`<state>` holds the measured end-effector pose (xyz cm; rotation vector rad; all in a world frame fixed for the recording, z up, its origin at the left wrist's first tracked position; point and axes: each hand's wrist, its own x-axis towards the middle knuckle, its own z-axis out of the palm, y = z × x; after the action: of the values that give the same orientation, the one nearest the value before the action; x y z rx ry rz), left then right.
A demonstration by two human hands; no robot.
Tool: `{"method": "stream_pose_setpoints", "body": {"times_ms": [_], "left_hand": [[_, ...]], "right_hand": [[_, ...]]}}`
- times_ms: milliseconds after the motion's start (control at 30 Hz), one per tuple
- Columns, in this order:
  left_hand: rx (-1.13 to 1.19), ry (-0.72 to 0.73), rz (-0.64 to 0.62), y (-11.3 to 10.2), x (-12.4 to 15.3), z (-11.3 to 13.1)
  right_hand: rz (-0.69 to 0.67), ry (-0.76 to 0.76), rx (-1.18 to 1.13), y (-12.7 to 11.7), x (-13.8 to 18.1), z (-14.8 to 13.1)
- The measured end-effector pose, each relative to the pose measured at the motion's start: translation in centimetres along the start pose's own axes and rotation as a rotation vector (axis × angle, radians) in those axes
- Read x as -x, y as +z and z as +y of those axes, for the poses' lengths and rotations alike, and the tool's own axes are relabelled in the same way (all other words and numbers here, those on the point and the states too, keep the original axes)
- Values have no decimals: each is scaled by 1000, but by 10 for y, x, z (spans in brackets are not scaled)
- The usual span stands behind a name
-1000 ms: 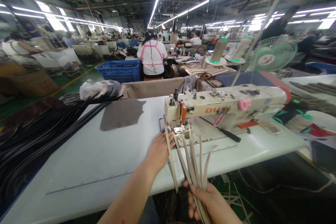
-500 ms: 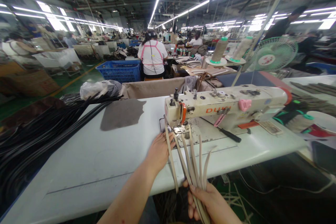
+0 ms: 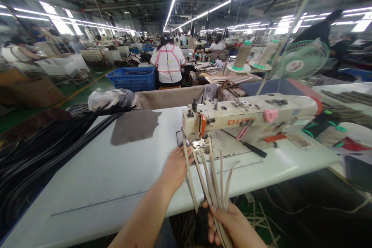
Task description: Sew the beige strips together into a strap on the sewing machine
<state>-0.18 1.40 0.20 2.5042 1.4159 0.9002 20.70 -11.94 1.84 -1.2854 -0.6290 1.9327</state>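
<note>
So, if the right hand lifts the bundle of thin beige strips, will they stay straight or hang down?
The thin beige strips probably flop: their free ends already curve and splay. They look light, since the right hand pinches several at once. Likely not slippery, though their surface is too small to judge.

Just one head cam — looks forward and down over the table, close to the sewing machine.

Only legible text: orange letters "DUK…" on the front of the sewing machine arm, cut off by a lever right of the K; its table plate label is unreadable.
</note>
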Motion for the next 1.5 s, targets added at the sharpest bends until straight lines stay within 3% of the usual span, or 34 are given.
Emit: {"method": "stream_pose_setpoints", "body": {"times_ms": [800,1167,1500], "left_hand": [[-5,2,7,1,1,-1],[30,-37,5,1,0,1],[42,-32,-2,-1,0,0]], "right_hand": [[-9,0,12,4,10,-6],[30,45,-30,2,3,1],[106,-35,30,6,9,-12]]}}
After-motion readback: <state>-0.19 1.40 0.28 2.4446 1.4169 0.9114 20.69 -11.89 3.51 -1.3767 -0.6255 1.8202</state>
